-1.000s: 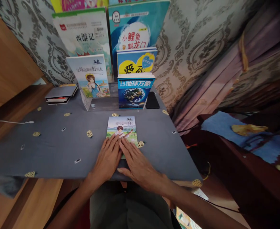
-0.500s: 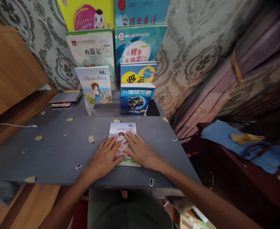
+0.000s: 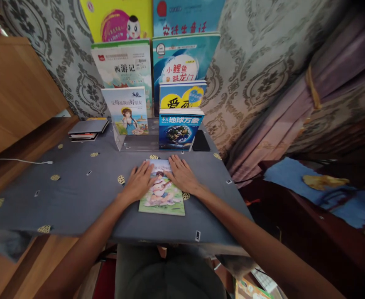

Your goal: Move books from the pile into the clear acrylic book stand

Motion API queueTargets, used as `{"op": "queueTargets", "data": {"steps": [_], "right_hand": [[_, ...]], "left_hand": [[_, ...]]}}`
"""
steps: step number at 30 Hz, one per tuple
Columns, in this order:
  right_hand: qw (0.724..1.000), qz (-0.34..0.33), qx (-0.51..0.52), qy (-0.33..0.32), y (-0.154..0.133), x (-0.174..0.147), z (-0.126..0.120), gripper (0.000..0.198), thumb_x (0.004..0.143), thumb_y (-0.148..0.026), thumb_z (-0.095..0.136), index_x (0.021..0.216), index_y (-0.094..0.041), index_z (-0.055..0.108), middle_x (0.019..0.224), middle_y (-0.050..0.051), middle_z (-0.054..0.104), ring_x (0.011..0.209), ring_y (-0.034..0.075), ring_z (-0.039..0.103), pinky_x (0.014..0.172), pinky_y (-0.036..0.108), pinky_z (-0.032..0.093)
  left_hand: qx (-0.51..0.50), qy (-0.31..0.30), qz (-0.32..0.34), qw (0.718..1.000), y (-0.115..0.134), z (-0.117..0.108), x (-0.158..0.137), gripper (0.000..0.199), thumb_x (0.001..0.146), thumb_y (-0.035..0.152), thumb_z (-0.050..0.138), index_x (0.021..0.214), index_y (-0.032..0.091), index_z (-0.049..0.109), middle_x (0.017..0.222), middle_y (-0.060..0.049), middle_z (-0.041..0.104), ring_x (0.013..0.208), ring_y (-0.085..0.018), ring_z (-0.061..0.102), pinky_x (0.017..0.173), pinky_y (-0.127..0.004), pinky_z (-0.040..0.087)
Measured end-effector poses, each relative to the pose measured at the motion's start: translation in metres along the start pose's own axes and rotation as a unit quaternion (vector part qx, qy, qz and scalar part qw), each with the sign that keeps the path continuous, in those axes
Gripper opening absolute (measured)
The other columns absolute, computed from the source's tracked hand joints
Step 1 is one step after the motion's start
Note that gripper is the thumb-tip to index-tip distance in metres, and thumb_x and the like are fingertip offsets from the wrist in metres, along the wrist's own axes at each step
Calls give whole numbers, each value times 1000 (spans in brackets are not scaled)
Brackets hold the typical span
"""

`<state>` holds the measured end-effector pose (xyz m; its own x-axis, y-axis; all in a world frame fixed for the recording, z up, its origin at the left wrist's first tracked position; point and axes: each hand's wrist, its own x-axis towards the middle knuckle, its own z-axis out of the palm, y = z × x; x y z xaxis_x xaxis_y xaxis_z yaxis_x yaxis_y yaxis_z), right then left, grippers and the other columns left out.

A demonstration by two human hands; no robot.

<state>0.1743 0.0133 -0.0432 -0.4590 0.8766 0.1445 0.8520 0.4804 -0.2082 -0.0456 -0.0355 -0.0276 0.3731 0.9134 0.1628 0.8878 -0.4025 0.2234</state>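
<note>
A thin children's book point(image 3: 162, 198) lies flat and closed on the grey tablecloth point(image 3: 85, 203), its cover showing a figure with a guitar on grass. Flat across its upper left edge rests my left hand point(image 3: 140, 179), fingers stretched out. My right hand point(image 3: 184, 175) lies on the upper right part of the cover, fingers spread and covering some of the title. Neither hand grips the book. Just beyond it stands a clear acrylic book rack point(image 3: 138, 143), with a blue book point(image 3: 178, 132) bearing a globe at front right and a white-topped book point(image 3: 128, 112) at front left.
More upright books, such as a teal one point(image 3: 185, 54), fill the rack's rear tiers. A dark phone point(image 3: 201, 141) lies right of the rack. At left are a stack of notebooks point(image 3: 88, 128) and a white cable point(image 3: 20, 160). A tied curtain point(image 3: 282, 112) hangs at right.
Both hands have slid apart and upward on the cover, from its middle to its upper sides. More of the cover picture shows. The view has shifted slightly.
</note>
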Motion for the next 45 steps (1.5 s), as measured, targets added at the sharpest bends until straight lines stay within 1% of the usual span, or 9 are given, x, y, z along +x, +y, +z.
{"op": "queueTargets", "data": {"steps": [6,13,20,24,27,31,37,41,45], "right_hand": [[999,-27,-26,-24,-20,-31,-12,80,102,-60,22,154,-1,33,163,23,26,154,35,17,123,55,21],[997,-70,-13,24,-44,-98,-2,76,100,-62,35,156,-12,32,165,21,24,155,38,12,120,60,25],[998,-49,-19,31,-49,-104,1,73,99,-62,38,156,-15,34,164,20,28,152,43,19,116,64,30],[998,-56,-15,33,-49,-103,0,73,99,-60,38,156,-14,35,164,21,27,152,44,18,116,64,32],[998,-59,-8,33,-49,-104,-1,74,99,-61,37,155,-13,35,164,22,27,152,44,18,116,63,34],[998,-59,-7,33,-49,-104,-2,76,99,-62,38,155,-11,35,162,24,30,152,44,18,117,61,33],[998,-55,-13,42,-48,-105,2,75,100,-62,37,156,-12,33,163,22,28,153,40,16,117,59,34],[997,-62,-16,47,-47,-105,4,75,100,-60,40,156,-11,33,164,21,28,153,39,19,119,55,34],[996,-66,-13,62,-47,-105,4,74,99,-59,42,157,-13,32,165,20,27,153,40,19,117,55,36]], "left_hand": [[11,7,-9,1000,-1,2,11,54,103,42,35,148,12,42,160,-21,36,149,-34,33,116,-60,32],[-3,31,-28,999,-1,11,8,54,103,43,36,147,13,43,159,-22,37,149,-34,34,117,-59,30],[-55,106,-51,992,-2,17,5,45,99,36,46,138,14,53,145,-20,56,141,-33,46,115,-55,36],[-196,118,-63,971,-9,13,9,46,95,36,52,137,15,55,130,-16,67,125,-30,60,108,-51,46],[-356,113,-110,921,-16,13,15,45,93,35,55,134,16,56,125,-15,70,118,-27,65,104,-47,51],[-517,121,-222,818,-21,8,22,35,93,28,57,126,16,58,124,-15,70,116,-22,67,101,-40,54],[-672,83,-339,653,-17,-17,24,15,84,19,71,96,15,63,84,-6,75,77,-15,74,78,-26,59],[-728,35,-332,599,5,-17,25,20,85,28,73,97,12,66,79,-7,76,68,-19,74,68,-28,60],[-730,63,-375,568,21,-9,29,28,91,37,68,105,13,67,83,-8,78,71,-22,75,73,-35,62]]}}
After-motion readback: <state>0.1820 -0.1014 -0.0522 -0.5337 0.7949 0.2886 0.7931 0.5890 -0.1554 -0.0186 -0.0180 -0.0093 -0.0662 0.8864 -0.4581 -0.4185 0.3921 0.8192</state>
